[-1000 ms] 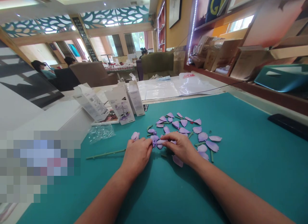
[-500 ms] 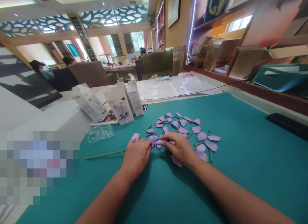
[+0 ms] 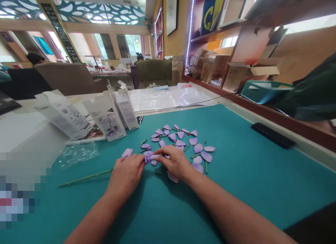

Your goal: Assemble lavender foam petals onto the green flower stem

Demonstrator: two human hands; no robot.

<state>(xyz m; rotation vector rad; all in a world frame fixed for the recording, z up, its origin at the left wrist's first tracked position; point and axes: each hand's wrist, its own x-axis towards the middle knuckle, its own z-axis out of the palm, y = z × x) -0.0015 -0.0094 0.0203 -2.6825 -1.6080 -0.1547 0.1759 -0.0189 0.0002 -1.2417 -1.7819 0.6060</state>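
Observation:
My left hand (image 3: pixel 125 174) is closed around an artificial flower on a long green stem (image 3: pixel 86 178), which sticks out to the left past the fist. A lilac flower head (image 3: pixel 147 157) shows at the fingertips. Between thumb and fingers, my right hand (image 3: pixel 175 162) pinches a pale lilac petal (image 3: pixel 155 157) against that flower head. Behind the left hand a second lilac bloom (image 3: pixel 127 152) shows; whether it is on the same stem is hidden. Loose lilac petals (image 3: pixel 207 157) and short green stem pieces (image 3: pixel 206 167) lie around and beyond the right hand.
A green mat (image 3: pixel 162 216) covers the table. White cartons (image 3: pixel 107 121) stand at the back left, with a crumpled clear bag (image 3: pixel 78 155) before them. A black bar-shaped object (image 3: pixel 273 135) lies at the right edge. People sit at a far table.
The head view has turned right, so the table and both hands sit farther left in the picture. Both hands keep the same hold on the flower and petal.

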